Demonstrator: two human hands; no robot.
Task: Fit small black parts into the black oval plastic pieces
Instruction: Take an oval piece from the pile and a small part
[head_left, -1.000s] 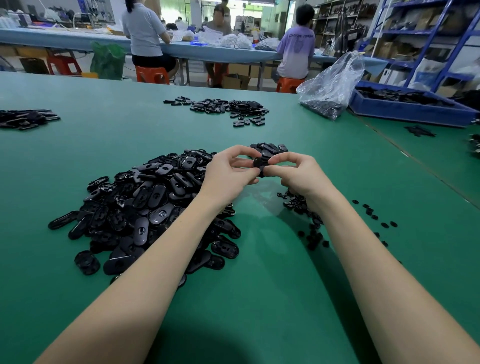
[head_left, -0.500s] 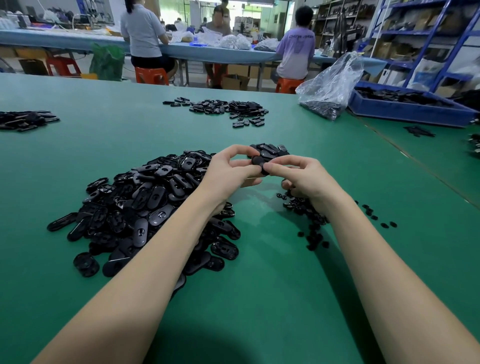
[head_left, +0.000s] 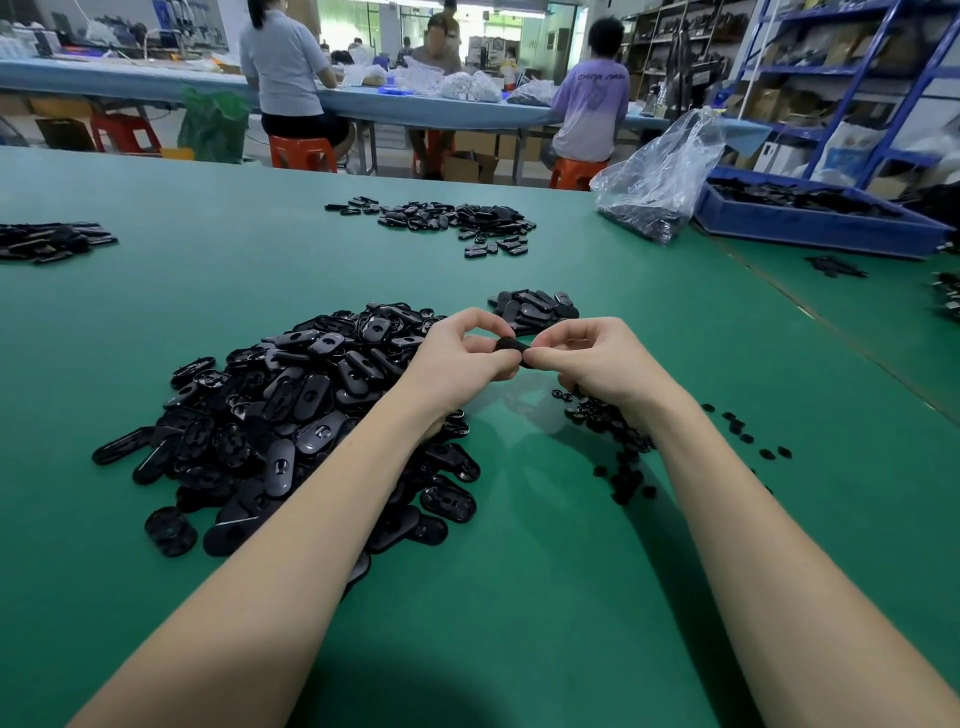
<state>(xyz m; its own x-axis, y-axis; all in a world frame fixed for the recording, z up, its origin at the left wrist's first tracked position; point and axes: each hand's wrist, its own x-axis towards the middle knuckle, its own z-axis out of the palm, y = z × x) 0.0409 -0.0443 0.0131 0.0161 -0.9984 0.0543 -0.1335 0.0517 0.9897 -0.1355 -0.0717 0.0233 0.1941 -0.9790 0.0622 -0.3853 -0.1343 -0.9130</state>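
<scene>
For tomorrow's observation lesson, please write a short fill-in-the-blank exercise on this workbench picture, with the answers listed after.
1. Both hands, left hand and right hand, pinch one black oval piece ____ the table.
2. The big pile of oval pieces lies under the person's ____ forearm.
3. The table's surface is ____ in colour.
4. The clear plastic bag lies beside a ____ tray.

Answers: above; left; green; blue

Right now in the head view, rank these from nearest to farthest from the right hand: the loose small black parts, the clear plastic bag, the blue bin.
1. Small black parts: just under the right hand.
2. Clear plastic bag: far right.
3. Blue bin: beyond the bag, rightmost.
</scene>
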